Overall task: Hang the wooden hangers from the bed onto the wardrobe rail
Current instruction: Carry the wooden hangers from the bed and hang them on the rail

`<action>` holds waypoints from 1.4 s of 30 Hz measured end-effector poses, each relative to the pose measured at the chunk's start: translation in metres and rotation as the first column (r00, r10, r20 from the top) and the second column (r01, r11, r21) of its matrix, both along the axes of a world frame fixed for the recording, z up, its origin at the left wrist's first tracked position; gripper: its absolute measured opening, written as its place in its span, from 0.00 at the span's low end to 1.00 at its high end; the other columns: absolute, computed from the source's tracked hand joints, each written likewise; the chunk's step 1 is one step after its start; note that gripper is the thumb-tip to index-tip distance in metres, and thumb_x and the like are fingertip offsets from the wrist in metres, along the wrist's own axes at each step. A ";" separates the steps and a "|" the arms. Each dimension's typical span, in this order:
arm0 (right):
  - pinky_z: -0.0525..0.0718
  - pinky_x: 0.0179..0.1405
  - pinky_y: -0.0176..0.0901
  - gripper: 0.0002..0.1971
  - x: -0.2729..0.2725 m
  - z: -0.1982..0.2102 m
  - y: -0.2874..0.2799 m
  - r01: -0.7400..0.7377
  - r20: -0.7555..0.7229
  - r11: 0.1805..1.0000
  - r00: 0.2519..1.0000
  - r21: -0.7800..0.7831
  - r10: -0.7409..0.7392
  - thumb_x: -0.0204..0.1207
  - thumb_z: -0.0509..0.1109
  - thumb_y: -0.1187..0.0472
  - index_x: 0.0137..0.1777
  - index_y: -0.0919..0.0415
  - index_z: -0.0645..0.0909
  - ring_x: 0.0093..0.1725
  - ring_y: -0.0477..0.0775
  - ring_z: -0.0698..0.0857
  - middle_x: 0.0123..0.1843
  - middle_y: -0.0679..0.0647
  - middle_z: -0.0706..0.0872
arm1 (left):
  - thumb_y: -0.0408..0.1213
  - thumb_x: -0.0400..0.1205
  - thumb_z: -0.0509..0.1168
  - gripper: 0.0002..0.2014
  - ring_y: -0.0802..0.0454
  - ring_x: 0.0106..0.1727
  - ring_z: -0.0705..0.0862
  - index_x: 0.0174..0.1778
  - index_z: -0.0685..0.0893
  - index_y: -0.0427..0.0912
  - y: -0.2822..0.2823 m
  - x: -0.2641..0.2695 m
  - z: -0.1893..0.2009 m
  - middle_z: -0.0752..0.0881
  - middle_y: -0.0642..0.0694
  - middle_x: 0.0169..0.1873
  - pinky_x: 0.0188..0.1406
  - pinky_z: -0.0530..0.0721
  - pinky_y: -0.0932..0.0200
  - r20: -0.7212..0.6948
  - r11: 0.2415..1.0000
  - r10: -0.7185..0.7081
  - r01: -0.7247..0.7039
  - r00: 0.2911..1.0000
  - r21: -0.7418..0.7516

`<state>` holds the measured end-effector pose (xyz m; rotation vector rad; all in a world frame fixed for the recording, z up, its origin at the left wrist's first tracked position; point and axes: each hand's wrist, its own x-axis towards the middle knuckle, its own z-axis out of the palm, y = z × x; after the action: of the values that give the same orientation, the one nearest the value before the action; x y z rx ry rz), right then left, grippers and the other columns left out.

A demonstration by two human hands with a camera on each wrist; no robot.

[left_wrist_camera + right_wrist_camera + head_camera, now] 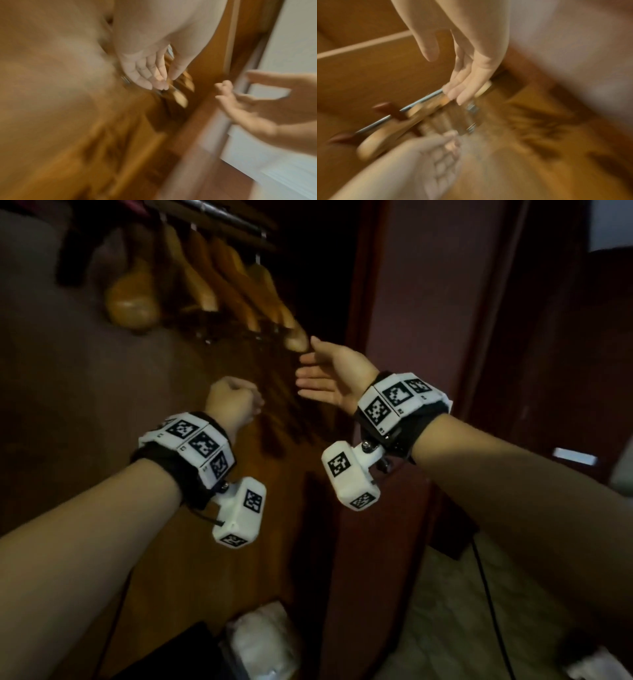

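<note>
Several wooden hangers [239, 278] hang side by side from the metal wardrobe rail [219, 215] at the top of the head view. My right hand [322, 371] is open with straight fingers, its thumb just beside the rounded end of the nearest hanger [296, 338]; it holds nothing. My left hand [234, 402] is lower and to the left, curled into an empty fist. The blurred right wrist view shows the open right hand [467, 75] in front of the rail [423, 100] and a hanger [385, 135], with the curled left hand [443, 151] below. No bed is in view.
The wardrobe's dark side panel [376, 337] stands right of the hangers. A white bag [263, 642] and a dark object [164, 655] lie on the wardrobe bottom. A black cable [489, 594] runs over the tiled floor [445, 628] at the right.
</note>
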<state>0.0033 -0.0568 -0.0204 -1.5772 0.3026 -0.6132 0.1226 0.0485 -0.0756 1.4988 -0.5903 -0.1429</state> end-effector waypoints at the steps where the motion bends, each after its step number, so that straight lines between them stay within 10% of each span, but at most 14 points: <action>1: 0.87 0.47 0.46 0.17 -0.018 -0.005 -0.013 0.043 -0.007 0.999 0.999 -0.005 -0.043 0.82 0.61 0.51 0.56 0.66 0.78 0.41 0.53 0.85 0.40 0.57 0.83 | 0.27 0.81 0.56 0.10 0.57 0.31 0.80 0.42 0.77 0.47 -0.016 -0.018 0.001 0.83 0.48 0.34 0.33 0.77 0.63 0.010 0.999 -0.042 0.043 0.999 -0.006; 13: 0.79 0.31 0.37 0.14 -0.344 -0.072 -0.182 0.583 -0.128 0.811 0.809 0.050 -0.574 0.84 0.59 0.53 0.39 0.59 0.77 0.29 0.47 0.77 0.29 0.51 0.75 | 0.27 0.82 0.59 0.10 0.65 0.16 0.76 0.39 0.75 0.46 -0.227 -0.308 -0.047 0.82 0.48 0.30 0.28 0.76 0.66 -0.055 0.860 -0.507 0.510 0.860 0.037; 22: 0.75 0.20 0.33 0.17 -0.666 -0.146 -0.252 0.919 -0.286 0.346 0.389 0.191 -0.876 0.84 0.58 0.60 0.33 0.61 0.74 0.26 0.50 0.73 0.15 0.51 0.75 | 0.30 0.84 0.58 0.09 0.57 0.31 0.78 0.39 0.76 0.47 -0.373 -0.608 -0.120 0.81 0.48 0.33 0.34 0.77 0.65 -0.225 0.584 -0.772 0.803 0.594 0.116; 29: 0.74 0.18 0.31 0.21 -0.863 -0.217 -0.288 0.972 -0.409 0.013 0.112 0.237 -0.906 0.84 0.57 0.61 0.27 0.62 0.74 0.11 0.46 0.74 0.10 0.50 0.73 | 0.28 0.82 0.58 0.10 0.59 0.20 0.79 0.37 0.74 0.45 -0.463 -0.792 -0.185 0.82 0.51 0.19 0.17 0.74 0.71 -0.283 0.380 -0.865 0.909 0.414 0.171; 33: 0.77 0.22 0.34 0.13 -0.946 -0.261 -0.329 0.980 -0.490 -0.142 -0.055 0.142 -0.870 0.82 0.61 0.64 0.34 0.60 0.74 0.25 0.48 0.77 0.16 0.50 0.79 | 0.30 0.81 0.59 0.10 0.54 0.27 0.78 0.36 0.74 0.47 -0.529 -0.876 -0.232 0.81 0.46 0.29 0.25 0.74 0.65 -0.341 0.300 -0.875 0.937 0.344 0.178; 42: 0.79 0.28 0.40 0.08 -1.089 -0.404 -0.395 0.924 -0.762 -0.350 -0.117 0.152 -0.637 0.81 0.64 0.63 0.44 0.66 0.80 0.28 0.52 0.78 0.31 0.57 0.79 | 0.28 0.81 0.59 0.11 0.56 0.20 0.79 0.33 0.75 0.42 -0.637 -1.016 -0.353 0.82 0.46 0.20 0.16 0.75 0.68 -0.479 0.198 -0.789 0.897 0.385 0.395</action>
<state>-1.0859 -0.4520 -0.4239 -0.1887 2.0237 -1.1077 -0.8937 -0.5887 -0.4284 1.5479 -1.3005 -1.5044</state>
